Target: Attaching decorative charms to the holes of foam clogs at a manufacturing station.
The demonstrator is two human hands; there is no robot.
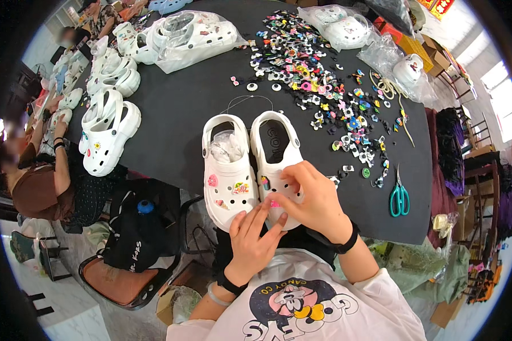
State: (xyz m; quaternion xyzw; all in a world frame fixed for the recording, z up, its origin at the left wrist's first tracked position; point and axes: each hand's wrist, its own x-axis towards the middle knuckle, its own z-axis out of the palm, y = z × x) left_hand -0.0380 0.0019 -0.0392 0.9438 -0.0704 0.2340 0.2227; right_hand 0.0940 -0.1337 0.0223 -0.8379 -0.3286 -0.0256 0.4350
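"White moulded foam, by the look of it: the left clog (248, 170) and the right clog (290, 156) are standing side by side at the tabletop's (176, 108) near edge, toes pointing near. What are the hands doing?"

"The left hand (249, 243) is lying across the near toes, fingers slightly spread. The right hand (320, 198) is bending over the right clog, its thumb touching a pink charm (274, 204); I can't tell whether it's pinching it."

"How might that clog be handling?"

"Probably light, springy and a bit slick outside, so it could be sliding under a push. I'd be holding it around the toe and sidewall. The charm is looking small and rubbery; I'd be gripping it by its rim."

"And the textures?"

"Round holes are dotting the smooth uppers. Crumpled clear plastic (224, 150) is filling the left clog, while the right one is showing a dark insole (274, 142). Farther off, a heap of multicoloured charms (307, 77) is spreading over the matt, dark tabletop, and teal-handled scissors (399, 200) are lying to the right."
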